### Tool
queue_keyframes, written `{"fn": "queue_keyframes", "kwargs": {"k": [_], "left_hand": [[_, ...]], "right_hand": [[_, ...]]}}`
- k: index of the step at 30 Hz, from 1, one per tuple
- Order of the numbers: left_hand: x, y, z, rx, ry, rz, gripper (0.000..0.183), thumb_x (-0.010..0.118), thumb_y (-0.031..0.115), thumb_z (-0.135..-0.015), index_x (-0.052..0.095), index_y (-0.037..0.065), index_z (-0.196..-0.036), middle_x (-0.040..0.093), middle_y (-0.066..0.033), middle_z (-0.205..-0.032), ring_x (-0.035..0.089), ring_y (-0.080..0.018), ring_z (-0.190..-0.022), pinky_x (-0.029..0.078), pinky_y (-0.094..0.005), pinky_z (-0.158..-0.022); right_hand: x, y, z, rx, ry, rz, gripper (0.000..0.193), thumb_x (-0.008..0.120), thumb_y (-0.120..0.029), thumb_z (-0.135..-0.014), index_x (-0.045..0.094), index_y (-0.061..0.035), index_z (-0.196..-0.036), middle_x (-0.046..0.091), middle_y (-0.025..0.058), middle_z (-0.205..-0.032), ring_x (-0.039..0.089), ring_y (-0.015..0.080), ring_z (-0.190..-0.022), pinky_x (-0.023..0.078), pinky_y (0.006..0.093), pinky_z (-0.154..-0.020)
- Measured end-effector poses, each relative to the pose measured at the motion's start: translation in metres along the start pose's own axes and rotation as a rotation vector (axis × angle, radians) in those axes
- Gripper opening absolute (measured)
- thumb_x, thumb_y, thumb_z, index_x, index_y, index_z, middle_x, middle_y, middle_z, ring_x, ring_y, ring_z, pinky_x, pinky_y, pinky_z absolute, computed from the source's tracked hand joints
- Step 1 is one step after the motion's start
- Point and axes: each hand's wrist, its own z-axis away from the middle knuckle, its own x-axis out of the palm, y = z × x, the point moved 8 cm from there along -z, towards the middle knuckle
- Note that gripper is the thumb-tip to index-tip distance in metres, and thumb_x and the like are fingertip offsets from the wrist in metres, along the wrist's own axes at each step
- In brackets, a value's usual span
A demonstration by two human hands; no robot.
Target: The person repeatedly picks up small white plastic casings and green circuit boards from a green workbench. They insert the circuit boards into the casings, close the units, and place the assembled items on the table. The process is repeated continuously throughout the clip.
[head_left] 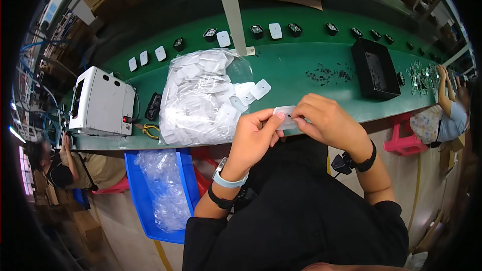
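My left hand [255, 135] pinches a white plastic cover [286, 111], a flat piece with rounded corners, between thumb and fingers just above the table's near edge. At the cover's right side my right hand [325, 119] has its fingertips pressed together, close to a small dark spot on the cover. Whatever those fingertips hold is too small or hidden to make out. A large clear bag [201, 95] full of similar white covers lies left of my hands. Several loose covers [260, 89] have spilled from its right side. Farther off are scattered small black parts [331, 74].
A black box [374, 70] stands right of the black parts, with a heap of small metallic pieces [423, 76] beyond. Left are a white machine [103, 103], yellow-handled pliers [149, 129] and a blue bin [140, 211]. Black housings [256, 31] line the back. Other people sit at both sides.
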Motion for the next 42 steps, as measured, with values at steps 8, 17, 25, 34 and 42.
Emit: {"fn": "queue_keyframes", "kwargs": {"k": [8, 17, 25, 34, 42], "left_hand": [[0.002, -0.013, -0.032, -0.061, -0.021, 0.037, 0.023, 0.059, 0.014, -0.099, 0.07, -0.006, -0.102, 0.065, -0.0061, -0.073, 0.052, -0.0067, -0.056, 0.04, -0.0209, -0.053], [0.004, -0.002, -0.063, 0.025, 0.014, 0.028, 0.013, 0.067, 0.002, -0.091, 0.066, -0.004, -0.103, 0.068, -0.0031, -0.086, 0.061, -0.005, -0.075, 0.048, -0.0196, -0.065], [0.012, -0.011, -0.093, -0.114, -0.056, 0.326, 0.008, 0.065, 0.002, -0.09, 0.065, -0.001, -0.098, 0.069, -0.0066, -0.091, 0.064, -0.0102, -0.08, 0.051, -0.0246, -0.074], [0.028, -0.015, -0.108, -0.252, -0.122, 0.533, 0.021, 0.061, 0.006, -0.095, 0.065, -0.003, -0.114, 0.07, -0.0094, -0.106, 0.067, -0.0157, -0.096, 0.053, -0.0306, -0.087], [-0.047, 0.013, -0.095, -0.142, -0.139, 0.196, 0.026, 0.059, 0.012, -0.098, 0.063, -0.007, -0.116, 0.069, -0.016, -0.111, 0.069, -0.0217, -0.092, 0.056, -0.0356, -0.083]], "right_hand": [[-0.004, 0.054, -0.008, 0.36, 0.073, -0.489, 0.019, 0.07, 0.001, -0.078, 0.059, 0.0, -0.093, 0.063, 0.0085, -0.088, 0.063, 0.019, -0.079, 0.053, 0.03, -0.063], [0.009, 0.094, -0.026, 0.528, -0.043, -0.769, 0.027, 0.072, 0.002, -0.077, 0.059, 0.0002, -0.101, 0.065, 0.0044, -0.089, 0.063, 0.0089, -0.085, 0.053, 0.0227, -0.062], [0.0, 0.104, -0.011, 0.222, 0.327, -0.974, 0.057, 0.083, -0.001, -0.074, 0.056, -0.0052, -0.125, 0.06, 0.0113, -0.122, 0.057, 0.0209, -0.115, 0.049, 0.0352, -0.093], [0.035, 0.13, -0.003, 0.235, 0.407, -1.229, 0.063, 0.081, 0.001, -0.078, 0.052, -0.0025, -0.135, 0.057, 0.0155, -0.138, 0.055, 0.0257, -0.129, 0.045, 0.0406, -0.108], [0.046, 0.137, -0.015, 0.374, 0.367, -1.302, 0.072, 0.087, -0.013, -0.076, 0.049, 0.0001, -0.135, 0.062, 0.0189, -0.13, 0.06, 0.0278, -0.122, 0.049, 0.0415, -0.104]]}}
